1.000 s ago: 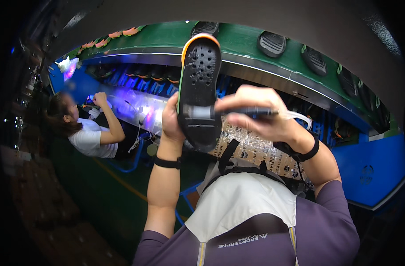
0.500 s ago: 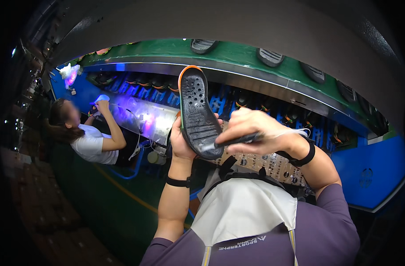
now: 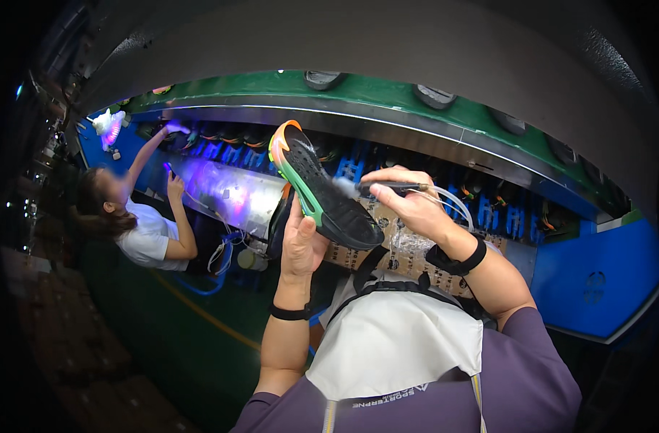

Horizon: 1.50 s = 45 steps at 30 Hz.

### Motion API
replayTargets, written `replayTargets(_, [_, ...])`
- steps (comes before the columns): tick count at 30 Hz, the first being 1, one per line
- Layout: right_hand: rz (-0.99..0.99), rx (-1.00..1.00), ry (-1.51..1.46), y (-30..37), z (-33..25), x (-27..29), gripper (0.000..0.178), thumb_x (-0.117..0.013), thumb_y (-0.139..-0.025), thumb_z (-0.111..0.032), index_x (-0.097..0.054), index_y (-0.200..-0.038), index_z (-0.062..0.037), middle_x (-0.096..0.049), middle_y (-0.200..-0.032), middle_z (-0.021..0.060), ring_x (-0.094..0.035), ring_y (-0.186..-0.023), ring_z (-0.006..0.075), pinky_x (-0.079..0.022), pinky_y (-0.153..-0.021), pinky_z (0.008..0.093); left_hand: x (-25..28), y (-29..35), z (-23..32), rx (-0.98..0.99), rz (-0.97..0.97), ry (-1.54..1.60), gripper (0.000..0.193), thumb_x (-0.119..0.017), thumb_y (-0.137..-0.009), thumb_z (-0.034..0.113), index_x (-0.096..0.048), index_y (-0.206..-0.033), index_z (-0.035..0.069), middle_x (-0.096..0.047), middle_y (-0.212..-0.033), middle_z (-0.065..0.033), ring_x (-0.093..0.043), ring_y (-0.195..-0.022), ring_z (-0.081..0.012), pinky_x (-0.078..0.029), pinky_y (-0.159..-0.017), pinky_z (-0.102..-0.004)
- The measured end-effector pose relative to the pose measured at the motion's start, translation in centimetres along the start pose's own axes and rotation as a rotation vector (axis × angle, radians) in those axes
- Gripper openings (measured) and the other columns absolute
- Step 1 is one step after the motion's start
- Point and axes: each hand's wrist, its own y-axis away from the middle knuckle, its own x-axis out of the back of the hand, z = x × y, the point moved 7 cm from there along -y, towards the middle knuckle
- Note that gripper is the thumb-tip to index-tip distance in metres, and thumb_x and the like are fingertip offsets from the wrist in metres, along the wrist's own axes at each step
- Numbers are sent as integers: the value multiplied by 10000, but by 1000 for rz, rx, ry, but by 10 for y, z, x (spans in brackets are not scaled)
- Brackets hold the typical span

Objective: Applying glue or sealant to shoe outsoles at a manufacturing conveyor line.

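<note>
A black shoe sole [image 3: 331,206] with a green and orange sidewall is tilted in front of me, its toe or heel end pointing up and away. My left hand [image 3: 305,247] grips it from beneath along the coloured side, thumb against the edge. Closed round the dark handle of a brush [image 3: 390,187] is my right hand [image 3: 418,206]. Pale tubing [image 3: 452,200] runs from that handle back toward my wrist. The brush's whitish tip is blurred, at the sole's right edge; whether it touches I cannot tell.
Beyond my hands, blue racks [image 3: 351,169] hold several soles under a metal ledge [image 3: 416,128]. More soles lie on a green belt [image 3: 372,90]. A printed cardboard surface [image 3: 409,249] is below my hands. At left, another person [image 3: 152,224] works beside a purple-lit metal panel [image 3: 261,198].
The sole has turned and tilted, showing its coloured sidewall, its near end shifting right. My right hand and brush have moved up the sole. The other person's arm now reaches toward the racks.
</note>
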Motion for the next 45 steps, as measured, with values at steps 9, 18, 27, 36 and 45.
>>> replayTargets(9, [-170, -64, -119, 13, 1, -7, 214, -742, -912, -185, -795, -1078, -62, -743, -922, 123, -681, -874, 241, -542, -805, 369, 10, 7, 9, -47, 67, -8, 927, -802, -928, 421, -290, -1618, 73, -540, -1458, -113, -554, -1354, -261, -456, -1174, -450])
replayTargets(18, [-360, -180, -29, 21, 15, -19, 248, -717, -926, -262, -789, -1049, -60, -767, -950, 162, -721, -863, 265, -557, -792, 368, 33, 13, 13, -107, 111, -40, 942, -784, -954, 367, -243, -1639, 14, -524, -1481, -102, -534, -1370, -247, -425, -1187, -426])
replayTargets(27, [-70, -107, 75, 28, 44, 12, 250, -767, -921, -227, -788, -1137, -102, -713, -887, 133, -657, -779, 258, -515, -726, 365, 92, 46, 4, -25, 405, 400, 811, -382, -1035, 629, -440, -1549, 4, -578, -1431, -273, -615, -1270, -449, -522, -1039, -653])
replayTargets(36, [-72, -150, 30, 45, 50, 13, 255, -752, -940, -205, -775, -1162, -80, -726, -903, 117, -653, -828, 227, -515, -768, 359, 26, -107, 113, 58, -294, 300, 921, -348, -1042, 698, -347, -1575, -54, -476, -1499, -359, -633, -1217, -499, -608, -976, -565])
replayTargets(45, [-113, -273, 17, 51, 57, 11, 269, -767, -935, -196, -771, -1165, -58, -742, -944, 119, -643, -850, 227, -514, -805, 357, 107, -146, 111, -501, 696, -677, 557, -661, -1023, 245, -519, -1407, -132, -640, -1307, -270, -712, -1111, -344, -604, -909, -396])
